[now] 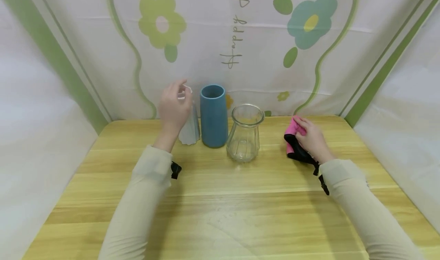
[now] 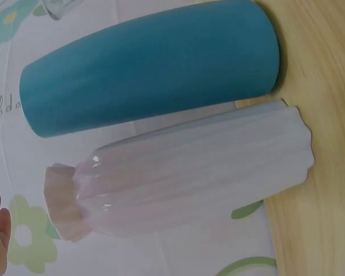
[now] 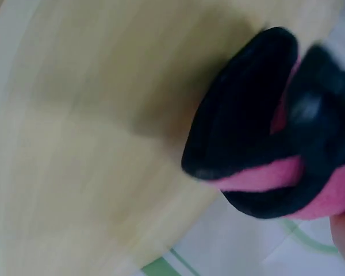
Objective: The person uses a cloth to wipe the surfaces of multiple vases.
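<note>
My left hand [image 1: 174,105] is raised beside the neck of a white ribbed vase [image 1: 190,130], its fingers loosely bent and holding nothing. In the left wrist view the fingertips [image 2: 4,225] lie apart from that vase's ruffled rim, at the edge of the picture. A tall blue vase [image 1: 214,118] stands upright just right of the white one. My right hand [image 1: 313,139] pinches a soft pink and black cloth item [image 1: 292,128] over the table's far right part. Seen from the right wrist, this item has a black hollow side with pink edges; its kind is unclear.
A clear glass vase [image 1: 243,143] with a wide rim stands right of the blue vase, between the hands. The wooden table [image 1: 240,214] ends at the back against a white cloth [image 1: 206,31] printed with flowers. Similar cloth hangs on both sides.
</note>
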`<action>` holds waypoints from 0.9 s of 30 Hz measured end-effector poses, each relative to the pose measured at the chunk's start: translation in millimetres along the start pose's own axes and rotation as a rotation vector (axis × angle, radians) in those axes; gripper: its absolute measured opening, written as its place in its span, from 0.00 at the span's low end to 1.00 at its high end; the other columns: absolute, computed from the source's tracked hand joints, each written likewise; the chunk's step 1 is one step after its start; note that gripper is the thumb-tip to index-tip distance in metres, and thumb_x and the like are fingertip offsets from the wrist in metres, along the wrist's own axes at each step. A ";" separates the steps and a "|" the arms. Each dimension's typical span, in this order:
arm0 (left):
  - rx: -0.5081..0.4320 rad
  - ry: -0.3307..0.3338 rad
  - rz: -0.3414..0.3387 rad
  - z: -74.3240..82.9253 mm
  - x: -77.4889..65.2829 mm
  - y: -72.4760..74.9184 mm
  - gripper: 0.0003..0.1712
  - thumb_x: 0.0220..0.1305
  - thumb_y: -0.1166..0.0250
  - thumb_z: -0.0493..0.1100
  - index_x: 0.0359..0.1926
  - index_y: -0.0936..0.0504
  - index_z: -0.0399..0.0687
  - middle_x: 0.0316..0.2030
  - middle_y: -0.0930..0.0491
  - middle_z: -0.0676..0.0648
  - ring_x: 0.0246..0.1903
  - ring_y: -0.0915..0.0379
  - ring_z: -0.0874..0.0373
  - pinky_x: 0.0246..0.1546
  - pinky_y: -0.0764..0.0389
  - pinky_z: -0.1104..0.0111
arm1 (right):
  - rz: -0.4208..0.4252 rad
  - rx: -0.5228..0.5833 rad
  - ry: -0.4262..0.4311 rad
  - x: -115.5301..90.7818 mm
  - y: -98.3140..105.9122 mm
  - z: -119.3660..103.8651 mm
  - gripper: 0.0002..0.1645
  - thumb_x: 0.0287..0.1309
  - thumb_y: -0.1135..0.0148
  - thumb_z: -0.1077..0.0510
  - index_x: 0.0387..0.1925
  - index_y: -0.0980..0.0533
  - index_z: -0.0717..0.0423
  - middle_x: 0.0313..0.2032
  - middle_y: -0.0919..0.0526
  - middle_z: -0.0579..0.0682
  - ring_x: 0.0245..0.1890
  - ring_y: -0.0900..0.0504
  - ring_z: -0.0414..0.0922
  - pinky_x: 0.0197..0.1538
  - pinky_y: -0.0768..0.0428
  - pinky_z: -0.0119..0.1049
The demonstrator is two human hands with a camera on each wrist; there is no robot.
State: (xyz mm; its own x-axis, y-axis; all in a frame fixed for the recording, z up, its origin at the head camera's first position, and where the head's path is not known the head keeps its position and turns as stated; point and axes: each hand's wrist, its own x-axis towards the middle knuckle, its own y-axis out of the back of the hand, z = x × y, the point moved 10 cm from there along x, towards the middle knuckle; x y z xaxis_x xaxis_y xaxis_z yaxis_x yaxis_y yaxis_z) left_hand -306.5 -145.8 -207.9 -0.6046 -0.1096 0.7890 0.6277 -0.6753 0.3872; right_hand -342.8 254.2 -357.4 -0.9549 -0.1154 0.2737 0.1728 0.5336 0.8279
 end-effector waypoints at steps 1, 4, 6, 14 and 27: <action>-0.002 0.005 -0.001 -1.4 0.8 0.7 0.18 0.63 0.46 0.38 0.50 0.20 0.35 0.36 0.16 0.38 0.41 0.20 0.44 0.48 0.22 0.56 | -0.013 0.004 -0.002 0.0 -4.8 0.1 0.35 0.55 0.45 0.68 0.66 0.35 0.63 0.66 0.36 0.69 0.64 0.38 0.70 0.64 0.37 0.63; -0.007 0.018 -0.019 -3.8 2.1 0.9 0.19 0.63 0.47 0.39 0.51 0.21 0.35 0.37 0.16 0.37 0.42 0.21 0.43 0.48 0.23 0.55 | -0.048 0.019 -0.011 0.2 -19.1 -1.4 0.34 0.56 0.45 0.67 0.67 0.36 0.63 0.67 0.37 0.68 0.65 0.39 0.70 0.66 0.39 0.62; -0.005 0.036 -0.029 -6.0 2.6 0.6 0.20 0.63 0.47 0.41 0.51 0.21 0.35 0.38 0.16 0.37 0.42 0.21 0.43 0.48 0.23 0.55 | -0.065 0.024 -0.007 0.7 -27.1 -3.9 0.34 0.57 0.45 0.67 0.67 0.36 0.63 0.67 0.37 0.67 0.66 0.39 0.69 0.66 0.38 0.61; 0.029 0.114 -0.074 -14.5 3.0 -2.3 0.21 0.63 0.47 0.42 0.54 0.23 0.37 0.42 0.17 0.36 0.44 0.23 0.43 0.47 0.22 0.54 | -0.114 0.016 -0.010 2.5 -43.7 -10.5 0.35 0.58 0.45 0.66 0.68 0.38 0.63 0.69 0.40 0.67 0.69 0.44 0.67 0.69 0.43 0.61; 0.039 0.176 -0.124 -28.3 1.8 -8.4 0.22 0.65 0.47 0.42 0.57 0.24 0.38 0.45 0.18 0.37 0.47 0.24 0.43 0.46 0.22 0.53 | -0.215 -0.092 -0.010 -1.2 -61.5 -5.8 0.39 0.62 0.48 0.58 0.72 0.46 0.63 0.71 0.49 0.69 0.70 0.49 0.70 0.70 0.47 0.63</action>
State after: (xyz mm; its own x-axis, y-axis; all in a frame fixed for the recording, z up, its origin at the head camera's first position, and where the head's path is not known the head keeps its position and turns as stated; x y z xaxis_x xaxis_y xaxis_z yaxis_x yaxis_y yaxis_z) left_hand -326.7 -161.0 -223.2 -0.7521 -0.1555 0.6404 0.5598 -0.6634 0.4965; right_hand -350.9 216.6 -405.8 -0.9744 -0.2095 0.0816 -0.0139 0.4185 0.9081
